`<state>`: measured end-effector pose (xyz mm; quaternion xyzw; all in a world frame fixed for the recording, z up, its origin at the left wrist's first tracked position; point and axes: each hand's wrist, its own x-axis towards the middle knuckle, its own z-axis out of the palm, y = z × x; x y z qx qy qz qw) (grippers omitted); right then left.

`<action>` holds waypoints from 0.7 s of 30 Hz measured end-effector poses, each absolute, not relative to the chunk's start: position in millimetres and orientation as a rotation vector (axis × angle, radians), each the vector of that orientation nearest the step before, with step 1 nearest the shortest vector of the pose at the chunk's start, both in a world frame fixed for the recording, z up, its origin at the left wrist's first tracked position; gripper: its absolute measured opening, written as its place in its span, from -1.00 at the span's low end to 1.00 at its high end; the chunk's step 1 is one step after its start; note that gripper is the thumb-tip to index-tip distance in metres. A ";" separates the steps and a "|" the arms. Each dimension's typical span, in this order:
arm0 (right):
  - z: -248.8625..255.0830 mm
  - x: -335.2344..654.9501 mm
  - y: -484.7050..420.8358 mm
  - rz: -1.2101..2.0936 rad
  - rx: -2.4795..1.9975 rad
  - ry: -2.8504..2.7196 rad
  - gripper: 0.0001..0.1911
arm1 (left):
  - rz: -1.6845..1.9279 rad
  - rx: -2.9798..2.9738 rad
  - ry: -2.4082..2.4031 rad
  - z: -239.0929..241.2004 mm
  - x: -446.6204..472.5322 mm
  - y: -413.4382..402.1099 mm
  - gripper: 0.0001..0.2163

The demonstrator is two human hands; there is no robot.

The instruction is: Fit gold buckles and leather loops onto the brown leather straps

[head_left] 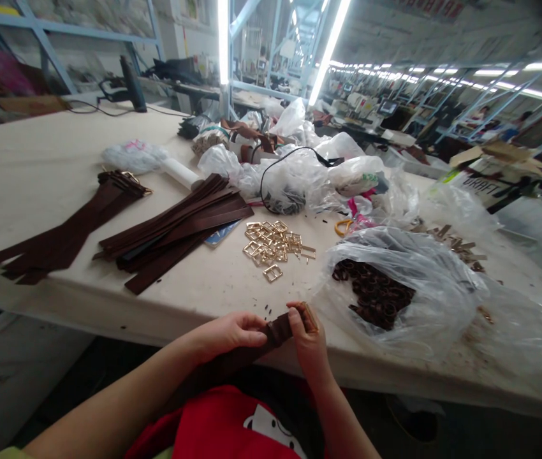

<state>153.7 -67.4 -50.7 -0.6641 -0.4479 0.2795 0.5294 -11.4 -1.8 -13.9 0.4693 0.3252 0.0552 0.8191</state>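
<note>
A dark brown leather strap [278, 328] runs between my hands at the table's front edge, its lower length hanging toward my lap. My left hand [240, 333] pinches it from the left, near a small loop around it. At the strap's upper end, my right hand [305, 328] grips it along with a gold buckle [305, 312], partly hidden by the fingers. Just beyond lies a pile of gold buckles [271, 242]. To the right, a clear plastic bag [436, 274] lies open with many small brown leather loops [376, 293] inside.
Two bundles of straps lie left: one with buckles [80, 223], one without visible buckles [180, 233]. Behind the buckle pile are crumpled plastic bags [290, 178], a white roll [181, 173] and orange-handled scissors [342, 227]. A cardboard box [495, 169] stands at the right.
</note>
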 end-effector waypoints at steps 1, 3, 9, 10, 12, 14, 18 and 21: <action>-52.4 151.7 -67.7 0.646 -1.594 -1.097 -0.81 | 0.113 0.989 0.711 -15.2 -10.6 -2.5 -0.73; -55.2 147.9 -68.8 0.603 -1.617 -1.148 -0.82 | 0.130 1.011 0.764 -19.4 -7.7 -4.1 -0.76; -54.8 144.3 -72.8 0.591 -1.667 -1.269 -0.83 | 0.181 1.024 0.813 -36.0 0.3 -5.2 -0.76; -54.2 144.2 -73.6 0.609 -1.654 -1.289 -0.84 | 0.188 1.023 0.806 -37.5 0.4 -5.3 -0.77; -53.9 143.8 -75.3 0.649 -1.629 -1.318 -0.85 | 0.188 1.034 0.799 -38.9 -0.6 -5.7 -0.77; -54.9 142.8 -76.8 0.676 -1.620 -1.322 -0.86 | 0.171 1.050 0.789 -38.2 -2.5 -6.2 -0.77; -58.5 140.5 -78.5 0.680 -1.632 -1.291 -0.86 | 0.151 1.066 0.771 -33.6 -6.2 -7.7 -0.75; -59.2 141.8 -79.3 0.710 -1.630 -1.317 -0.86 | 0.156 1.090 0.823 -30.2 -6.5 -10.2 -0.75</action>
